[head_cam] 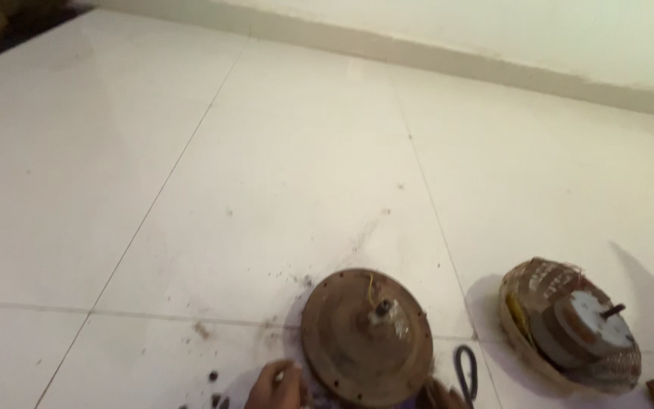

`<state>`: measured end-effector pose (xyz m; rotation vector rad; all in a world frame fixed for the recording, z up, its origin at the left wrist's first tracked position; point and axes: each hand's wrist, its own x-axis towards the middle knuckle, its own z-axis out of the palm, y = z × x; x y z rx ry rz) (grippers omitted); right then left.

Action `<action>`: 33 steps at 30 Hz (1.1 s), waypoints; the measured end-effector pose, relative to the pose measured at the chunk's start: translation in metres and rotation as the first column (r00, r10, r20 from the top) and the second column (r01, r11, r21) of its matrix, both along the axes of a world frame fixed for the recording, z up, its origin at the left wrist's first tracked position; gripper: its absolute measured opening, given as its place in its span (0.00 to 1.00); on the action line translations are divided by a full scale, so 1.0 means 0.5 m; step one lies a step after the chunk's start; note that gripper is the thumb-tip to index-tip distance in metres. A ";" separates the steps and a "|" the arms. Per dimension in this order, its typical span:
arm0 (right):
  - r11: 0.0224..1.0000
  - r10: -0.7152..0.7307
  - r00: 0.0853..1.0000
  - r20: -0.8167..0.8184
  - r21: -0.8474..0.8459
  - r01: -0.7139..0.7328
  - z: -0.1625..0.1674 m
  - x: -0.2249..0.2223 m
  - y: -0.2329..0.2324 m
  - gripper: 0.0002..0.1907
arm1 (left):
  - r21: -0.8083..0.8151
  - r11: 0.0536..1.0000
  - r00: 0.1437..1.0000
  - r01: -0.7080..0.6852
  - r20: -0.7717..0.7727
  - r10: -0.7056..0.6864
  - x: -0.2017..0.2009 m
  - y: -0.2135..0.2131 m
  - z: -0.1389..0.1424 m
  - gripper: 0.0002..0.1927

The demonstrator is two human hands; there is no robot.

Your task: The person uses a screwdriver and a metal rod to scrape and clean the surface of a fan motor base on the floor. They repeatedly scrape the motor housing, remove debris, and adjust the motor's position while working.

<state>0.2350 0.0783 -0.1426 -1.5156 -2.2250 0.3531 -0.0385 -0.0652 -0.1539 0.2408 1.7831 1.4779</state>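
Grip unclear: my left hand (278, 386) touches the rusty motor cover (365, 337) rim; right hand (444, 395) nearly out of view opposite.

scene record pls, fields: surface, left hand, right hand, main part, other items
surface: white tiled floor with dark specks and scuff marks
left hand: left hand at the bottom edge, touching the rim of the disc; grip unclear
right hand: right hand barely in view beside the disc; state unclear
main part: rusty round motor cover disc, flat on the floor, short shaft at centre
other items: wound motor core to the right, tilted; black cable loop between them
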 end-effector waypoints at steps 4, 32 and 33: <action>0.999 -0.001 0.999 0.046 -0.037 0.003 0.026 -0.048 0.024 0.28 | -0.082 0.996 0.999 -0.031 -0.027 0.028 -0.001 0.043 -0.042 0.20; 0.971 0.117 0.926 -0.359 0.236 -0.031 0.017 -0.099 -0.053 0.33 | -0.192 0.962 0.579 0.194 -0.769 -0.270 0.074 -0.012 0.239 0.45; 0.997 -0.038 0.882 -0.470 0.035 0.062 0.015 -0.097 -0.048 0.32 | -0.237 0.948 0.518 0.213 -0.796 -0.315 0.081 -0.010 0.269 0.43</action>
